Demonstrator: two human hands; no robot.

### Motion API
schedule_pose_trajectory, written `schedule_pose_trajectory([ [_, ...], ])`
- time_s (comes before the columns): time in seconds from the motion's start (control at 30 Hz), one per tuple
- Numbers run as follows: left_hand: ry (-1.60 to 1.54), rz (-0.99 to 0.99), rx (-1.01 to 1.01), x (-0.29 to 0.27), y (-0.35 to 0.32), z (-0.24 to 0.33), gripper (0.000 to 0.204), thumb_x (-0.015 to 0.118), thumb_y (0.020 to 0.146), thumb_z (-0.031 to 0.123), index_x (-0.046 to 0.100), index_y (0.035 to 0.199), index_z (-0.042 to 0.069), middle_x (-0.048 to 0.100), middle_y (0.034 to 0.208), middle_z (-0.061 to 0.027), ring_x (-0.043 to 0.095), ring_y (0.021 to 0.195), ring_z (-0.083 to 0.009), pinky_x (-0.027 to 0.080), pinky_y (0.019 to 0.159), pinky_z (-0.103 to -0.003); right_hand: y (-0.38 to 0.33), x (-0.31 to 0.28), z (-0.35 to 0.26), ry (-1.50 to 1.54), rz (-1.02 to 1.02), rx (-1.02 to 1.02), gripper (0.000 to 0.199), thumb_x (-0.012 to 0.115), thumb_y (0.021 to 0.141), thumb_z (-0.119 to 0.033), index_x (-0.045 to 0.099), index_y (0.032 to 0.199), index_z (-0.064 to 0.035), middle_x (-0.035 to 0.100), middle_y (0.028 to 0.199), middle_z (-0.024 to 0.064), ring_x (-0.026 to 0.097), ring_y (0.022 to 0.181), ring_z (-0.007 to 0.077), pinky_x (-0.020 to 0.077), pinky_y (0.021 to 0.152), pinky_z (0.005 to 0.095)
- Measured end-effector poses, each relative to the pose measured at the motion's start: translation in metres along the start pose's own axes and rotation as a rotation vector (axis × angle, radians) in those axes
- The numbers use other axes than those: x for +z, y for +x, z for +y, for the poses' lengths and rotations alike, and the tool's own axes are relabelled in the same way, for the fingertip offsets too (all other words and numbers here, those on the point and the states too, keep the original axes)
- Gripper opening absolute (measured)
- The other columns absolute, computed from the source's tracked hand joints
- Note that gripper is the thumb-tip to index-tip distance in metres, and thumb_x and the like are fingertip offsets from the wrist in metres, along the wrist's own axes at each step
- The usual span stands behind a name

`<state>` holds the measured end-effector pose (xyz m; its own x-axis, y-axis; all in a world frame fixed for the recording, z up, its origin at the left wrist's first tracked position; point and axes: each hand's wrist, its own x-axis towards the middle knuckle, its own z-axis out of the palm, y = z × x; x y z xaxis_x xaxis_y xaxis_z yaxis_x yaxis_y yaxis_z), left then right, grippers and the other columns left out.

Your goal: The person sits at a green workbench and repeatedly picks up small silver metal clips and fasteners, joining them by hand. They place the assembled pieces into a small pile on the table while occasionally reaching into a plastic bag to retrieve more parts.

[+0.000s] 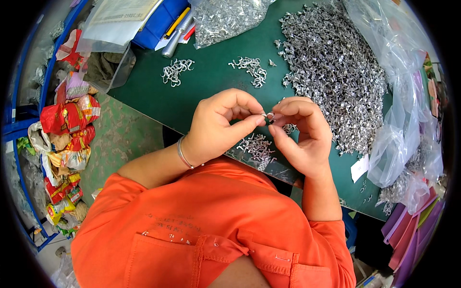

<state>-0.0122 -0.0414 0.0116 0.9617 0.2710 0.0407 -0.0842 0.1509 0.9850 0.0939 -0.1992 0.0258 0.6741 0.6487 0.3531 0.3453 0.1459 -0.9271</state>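
Note:
My left hand pinches a small curved silvery metal piece between thumb and forefinger, above the green table. From the other side, my right hand meets it with bent fingers and thumb, closed at the same small piece. Its exact shape is partly hidden by the fingertips. Just below the hands, at the near table edge, lies a heap of small metal pieces. Farther away sit two little piles of curved metal pieces, a left pile and a middle pile.
A large heap of shiny metal parts covers the right of the table. Beyond my hands stands a plastic bag of metal parts, beside a blue bin. Plastic sheeting hangs at right; colourful packets fill a left rack.

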Motion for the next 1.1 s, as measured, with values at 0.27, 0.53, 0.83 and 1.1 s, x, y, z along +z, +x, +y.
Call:
schedule_pose_trajectory([
  [0.27, 0.335, 0.010, 0.245, 0.000, -0.003, -0.003, 0.020, 0.067, 0.083, -0.013, 0.061, 0.100, -0.003, 0.067, 0.099, -0.0121, 0.067, 0.093, -0.0180, 0.055, 0.082, -0.029, -0.004, -0.004, 0.006, -0.067, -0.017, -0.006, 0.022, 0.071, 0.077, 0.009, 0.061, 0.095, -0.0011, 0.066, 0.087, 0.0074, 0.066, 0.075, 0.0132, 0.0544, 0.067, 0.0246],
  [0.53, 0.474, 0.074, 0.419, 0.003, -0.001, 0.003, 0.018, 0.071, 0.079, -0.011, 0.066, 0.092, -0.001, 0.070, 0.091, -0.0118, 0.069, 0.087, -0.0195, 0.055, 0.076, -0.030, -0.002, -0.006, 0.007, -0.103, -0.055, -0.103, 0.023, 0.071, 0.077, 0.011, 0.061, 0.094, -0.0014, 0.067, 0.089, 0.0085, 0.066, 0.077, 0.0152, 0.0537, 0.068, 0.0261],
  [0.83, 0.898, 0.514, 0.146, -0.101, 0.021, 0.035, 0.009, 0.070, 0.084, -0.002, 0.072, 0.092, -0.001, 0.070, 0.088, -0.0051, 0.064, 0.078, -0.0096, 0.051, 0.071, -0.023, -0.004, -0.011, 0.004, -0.012, 0.121, 0.012, 0.018, 0.064, 0.079, 0.015, 0.060, 0.092, 0.0021, 0.065, 0.100, 0.0150, 0.064, 0.089, 0.0193, 0.0517, 0.079, 0.0295],
  [1.1, 1.119, 0.374, 0.242, -0.099, 0.021, 0.028, 0.012, 0.072, 0.081, 0.002, 0.072, 0.092, 0.003, 0.064, 0.086, -0.0071, 0.061, 0.072, -0.0155, 0.050, 0.066, -0.028, 0.002, -0.009, 0.008, -0.164, 0.102, -0.059, 0.012, 0.064, 0.080, 0.012, 0.063, 0.086, 0.0011, 0.067, 0.094, 0.0124, 0.062, 0.078, 0.0145, 0.0497, 0.068, 0.0251],
])
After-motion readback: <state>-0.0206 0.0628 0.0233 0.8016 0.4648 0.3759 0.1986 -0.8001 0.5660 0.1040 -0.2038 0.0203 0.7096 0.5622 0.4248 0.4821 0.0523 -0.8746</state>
